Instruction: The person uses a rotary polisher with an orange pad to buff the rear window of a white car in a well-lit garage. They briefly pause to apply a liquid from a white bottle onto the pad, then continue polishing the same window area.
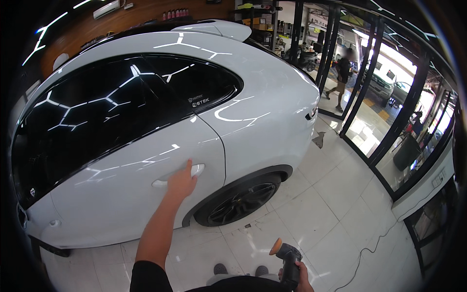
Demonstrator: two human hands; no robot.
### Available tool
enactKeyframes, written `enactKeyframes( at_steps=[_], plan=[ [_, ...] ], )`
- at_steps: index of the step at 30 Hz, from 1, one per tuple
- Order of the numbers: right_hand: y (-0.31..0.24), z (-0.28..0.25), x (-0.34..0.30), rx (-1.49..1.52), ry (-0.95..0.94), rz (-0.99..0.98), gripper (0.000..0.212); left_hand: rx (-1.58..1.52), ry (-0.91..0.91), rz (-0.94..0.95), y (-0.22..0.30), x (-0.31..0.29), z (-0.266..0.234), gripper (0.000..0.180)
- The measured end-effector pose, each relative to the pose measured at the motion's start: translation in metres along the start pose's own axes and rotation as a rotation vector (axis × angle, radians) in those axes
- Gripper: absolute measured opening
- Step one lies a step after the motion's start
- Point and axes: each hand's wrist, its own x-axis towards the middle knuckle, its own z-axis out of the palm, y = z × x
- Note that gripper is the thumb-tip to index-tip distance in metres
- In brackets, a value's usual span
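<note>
A glossy white car stands beside me, its rear door facing me. My left hand is up at this door, in front of the white door handle. Its index finger stretches out toward the panel just above the handle; the other fingers look curled and partly hidden. Whether the fingertip touches the paint, I cannot tell. Low at my right side, my right hand is wrapped round the body of a black handheld polisher. The polisher's orange foam pad points up and to the left, apart from the car.
Below the door sits the black rear wheel. White floor tiles stretch to the right, with a thin cable lying across them. Black-framed glass doors stand at the far right; a person walks beyond them, near parked vehicles.
</note>
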Motion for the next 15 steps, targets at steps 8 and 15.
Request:
enactKeyframes(
  at_steps=[8, 15],
  plan=[
    [-0.028, -0.096, 0.012, 0.118, -0.078, -0.091, 0.064, 0.109, -0.126, -0.112, 0.068, 0.020, 0.025, 0.087],
    [-0.055, -0.163, -0.012, 0.495, 0.172, -0.114, 0.057, 0.158, -0.170, -0.094, 0.117, 0.014, 0.029, 0.088]
  ],
)
